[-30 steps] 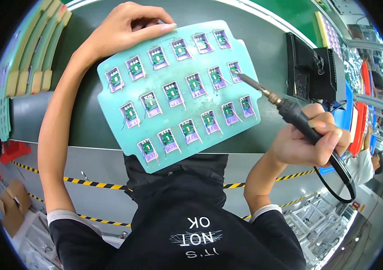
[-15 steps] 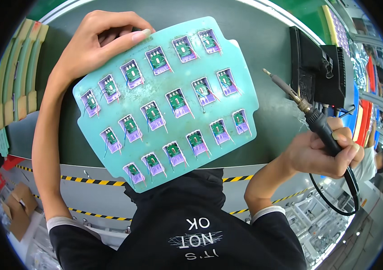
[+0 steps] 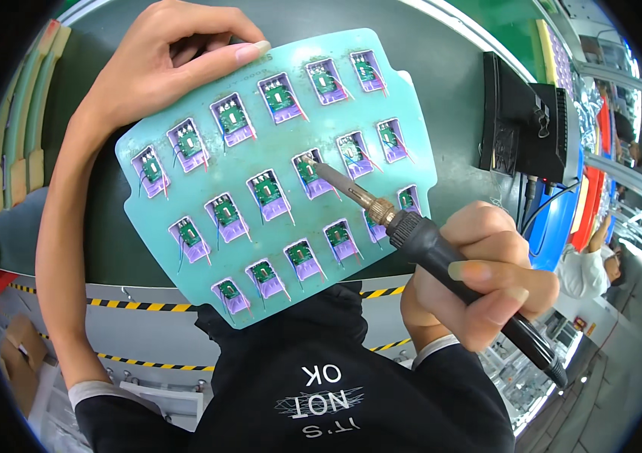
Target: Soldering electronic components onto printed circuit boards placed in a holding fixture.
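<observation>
A teal fixture board [image 3: 249, 249] is tilted over the table's near edge. My left hand [image 3: 177, 64] grips its far left edge, thumb on top and fingers curled under. Several purple housings sit in the board's slots, each with a small green circuit board [image 3: 230, 117] and thin red and blue wires. My right hand [image 3: 487, 272] is closed round the black handle of a soldering iron [image 3: 427, 240]. The iron's tip reaches a circuit board [image 3: 307, 167] in the middle row; whether it touches cannot be made out. The iron and hand partly cover housings at the right.
Curved stacked boards [image 3: 23, 128] stand at the left of the dark table [image 3: 427, 83]. A black soldering station [image 3: 525, 124] sits at the right, beside a blue bin [image 3: 551, 219]. Farther right, another person [image 3: 593, 268] is partly visible. Cardboard [image 3: 23, 355] lies at lower left.
My right hand has brought the soldering iron left, from beside the board to over its middle row. The fixture board has shifted slightly, still in my left hand.
</observation>
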`<control>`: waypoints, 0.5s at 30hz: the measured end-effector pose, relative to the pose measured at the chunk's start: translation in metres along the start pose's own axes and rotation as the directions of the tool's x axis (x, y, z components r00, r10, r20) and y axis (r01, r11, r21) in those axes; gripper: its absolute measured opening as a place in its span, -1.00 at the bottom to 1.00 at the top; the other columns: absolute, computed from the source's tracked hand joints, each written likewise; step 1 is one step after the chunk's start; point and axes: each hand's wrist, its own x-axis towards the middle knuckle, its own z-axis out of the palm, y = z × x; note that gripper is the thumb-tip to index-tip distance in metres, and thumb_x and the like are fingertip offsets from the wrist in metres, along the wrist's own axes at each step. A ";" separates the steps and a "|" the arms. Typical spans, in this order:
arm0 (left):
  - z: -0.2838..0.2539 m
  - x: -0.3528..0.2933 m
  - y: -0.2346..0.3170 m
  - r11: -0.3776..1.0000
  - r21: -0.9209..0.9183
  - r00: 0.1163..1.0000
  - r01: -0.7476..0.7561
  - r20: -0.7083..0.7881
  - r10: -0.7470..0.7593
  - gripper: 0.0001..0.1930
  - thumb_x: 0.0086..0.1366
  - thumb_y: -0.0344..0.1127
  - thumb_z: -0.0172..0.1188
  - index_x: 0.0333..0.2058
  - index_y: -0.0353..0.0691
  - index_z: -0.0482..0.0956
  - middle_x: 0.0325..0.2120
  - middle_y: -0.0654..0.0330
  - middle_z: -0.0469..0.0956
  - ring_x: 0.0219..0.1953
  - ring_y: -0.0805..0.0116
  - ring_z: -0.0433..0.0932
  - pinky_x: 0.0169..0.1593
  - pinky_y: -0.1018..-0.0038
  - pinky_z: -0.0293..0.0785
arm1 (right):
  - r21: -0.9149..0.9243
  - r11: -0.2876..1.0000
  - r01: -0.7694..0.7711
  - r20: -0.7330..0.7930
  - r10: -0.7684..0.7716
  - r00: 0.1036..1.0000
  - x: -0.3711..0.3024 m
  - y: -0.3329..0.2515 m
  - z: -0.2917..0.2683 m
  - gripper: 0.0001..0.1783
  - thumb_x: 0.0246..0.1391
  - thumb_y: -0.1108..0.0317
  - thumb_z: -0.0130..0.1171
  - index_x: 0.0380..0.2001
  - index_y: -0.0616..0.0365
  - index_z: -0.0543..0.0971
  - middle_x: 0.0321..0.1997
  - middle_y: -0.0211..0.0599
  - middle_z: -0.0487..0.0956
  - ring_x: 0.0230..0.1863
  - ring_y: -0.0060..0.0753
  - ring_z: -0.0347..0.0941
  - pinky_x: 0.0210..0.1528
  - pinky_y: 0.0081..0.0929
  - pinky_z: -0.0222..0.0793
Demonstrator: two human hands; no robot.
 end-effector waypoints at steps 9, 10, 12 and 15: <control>0.003 -0.002 -0.002 1.000 0.006 1.000 0.003 -0.017 -0.003 -0.77 0.20 -0.27 0.03 -0.41 -0.33 0.55 -0.65 0.23 0.43 -0.67 0.58 0.29 -0.61 0.61 0.10 | -0.039 0.997 -0.073 0.130 0.078 0.988 0.000 -0.005 -0.007 -0.81 -0.04 0.36 -0.16 -0.61 0.13 0.12 -0.76 -0.36 0.27 -0.91 -0.58 -0.08 -0.85 -0.58 -0.16; 0.003 -0.001 -0.002 1.000 0.008 1.000 0.004 -0.018 -0.004 -0.76 0.20 -0.26 0.02 -0.41 -0.33 0.55 -0.65 0.23 0.43 -0.67 0.58 0.29 -0.61 0.61 0.10 | -0.041 0.996 -0.073 0.129 0.078 0.989 0.000 -0.007 -0.008 -0.81 -0.04 0.36 -0.16 -0.61 0.13 0.12 -0.76 -0.36 0.27 -0.91 -0.58 -0.08 -0.85 -0.58 -0.16; 0.003 -0.003 -0.005 1.000 0.015 1.000 -0.015 -0.026 0.015 -0.76 0.20 -0.26 0.03 -0.40 -0.33 0.55 -0.66 0.23 0.43 -0.67 0.58 0.29 -0.61 0.61 0.10 | -0.099 0.985 -0.141 0.180 0.157 0.971 0.001 -0.010 -0.011 -0.67 0.15 0.12 -0.07 -0.47 0.20 0.31 -0.79 -0.39 0.30 -0.83 -0.49 0.20 -0.80 -0.55 0.05; 0.003 -0.002 -0.004 1.000 0.021 1.000 -0.010 -0.025 0.010 -0.75 0.20 -0.25 0.03 -0.40 -0.34 0.55 -0.65 0.23 0.43 -0.67 0.57 0.29 -0.61 0.62 0.10 | -0.058 0.997 -0.046 0.161 0.055 0.985 0.001 -0.002 -0.007 -0.81 -0.04 0.36 -0.15 -0.63 0.15 0.13 -0.75 -0.34 0.30 -0.92 -0.56 -0.03 -0.86 -0.57 -0.14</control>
